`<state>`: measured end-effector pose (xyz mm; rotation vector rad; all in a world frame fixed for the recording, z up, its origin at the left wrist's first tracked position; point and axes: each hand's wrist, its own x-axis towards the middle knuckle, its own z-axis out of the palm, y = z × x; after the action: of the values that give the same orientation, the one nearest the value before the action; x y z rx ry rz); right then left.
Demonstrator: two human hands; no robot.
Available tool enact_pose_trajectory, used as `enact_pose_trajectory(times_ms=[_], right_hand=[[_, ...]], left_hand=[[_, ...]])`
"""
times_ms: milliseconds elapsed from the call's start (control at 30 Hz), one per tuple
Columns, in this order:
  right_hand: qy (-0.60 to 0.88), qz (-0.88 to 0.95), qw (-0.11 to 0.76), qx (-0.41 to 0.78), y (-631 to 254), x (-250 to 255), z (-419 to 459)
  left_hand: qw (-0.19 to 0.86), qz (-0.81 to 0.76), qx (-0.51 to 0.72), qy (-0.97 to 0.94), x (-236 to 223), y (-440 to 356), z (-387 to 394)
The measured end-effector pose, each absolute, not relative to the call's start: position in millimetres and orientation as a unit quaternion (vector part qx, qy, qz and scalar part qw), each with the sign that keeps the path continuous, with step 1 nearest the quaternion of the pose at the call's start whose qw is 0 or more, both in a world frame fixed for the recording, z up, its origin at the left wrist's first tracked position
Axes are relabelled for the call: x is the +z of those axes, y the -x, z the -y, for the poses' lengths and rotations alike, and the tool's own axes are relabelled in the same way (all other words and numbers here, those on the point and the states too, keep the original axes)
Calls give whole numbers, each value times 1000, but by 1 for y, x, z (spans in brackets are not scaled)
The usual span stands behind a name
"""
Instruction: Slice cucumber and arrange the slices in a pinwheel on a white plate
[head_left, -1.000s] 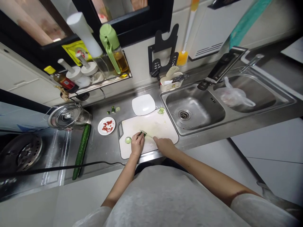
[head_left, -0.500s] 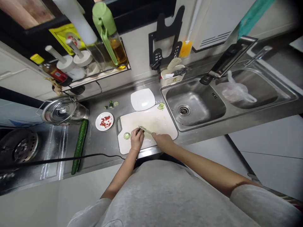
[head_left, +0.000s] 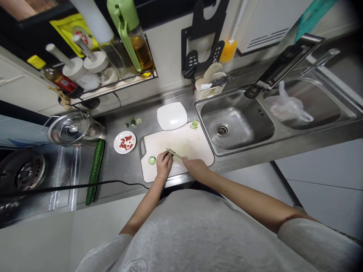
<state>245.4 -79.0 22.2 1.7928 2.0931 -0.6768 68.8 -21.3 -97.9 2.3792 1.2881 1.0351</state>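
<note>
On the white cutting board (head_left: 185, 143), my left hand (head_left: 163, 165) is closed over a short piece of cucumber, mostly hidden under the fingers. My right hand (head_left: 195, 168) grips the handle of a knife (head_left: 175, 153). The blade lies against the cucumber, right beside my left fingertips, with a slice at it. A few cucumber slices (head_left: 152, 160) rest left of my left hand. More thin slices (head_left: 194, 124) lie at the board's far right corner. A white plate (head_left: 171, 115) stands behind the board, touching or nearly touching its edge.
A small plate (head_left: 135, 142) with chopped red pieces is left of the board. Further left lie a whole cucumber (head_left: 95, 172) and a steel pot (head_left: 74, 128). Cucumber ends (head_left: 132, 121) sit behind. A double sink (head_left: 238, 126) is at right; a black cable (head_left: 113, 182) crosses the counter.
The camera view has shifted, so the counter sits higher in the picture. My hands stay at the same place on the board, the knife still at the cucumber with slight blade movement.
</note>
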Motion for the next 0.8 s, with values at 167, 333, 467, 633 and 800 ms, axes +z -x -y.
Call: enact_pose_trajectory(times_ms=[167, 333, 467, 633, 800], right_hand=[[-628, -723, 157, -240, -243, 22, 75], [-619, -729, 167, -240, -245, 21, 74], [-619, -733, 154, -238, -244, 19, 71], [-617, -727, 168, -250, -240, 19, 67], [-615, -729, 165, -250, -238, 19, 65]], left_hand=[[145, -437, 351, -816, -100, -68, 23], [159, -441, 345, -813, -101, -67, 23], [160, -435, 357, -811, -100, -68, 22], [144, -434, 367, -810, -98, -69, 22], [159, -448, 355, -805, -98, -69, 22]])
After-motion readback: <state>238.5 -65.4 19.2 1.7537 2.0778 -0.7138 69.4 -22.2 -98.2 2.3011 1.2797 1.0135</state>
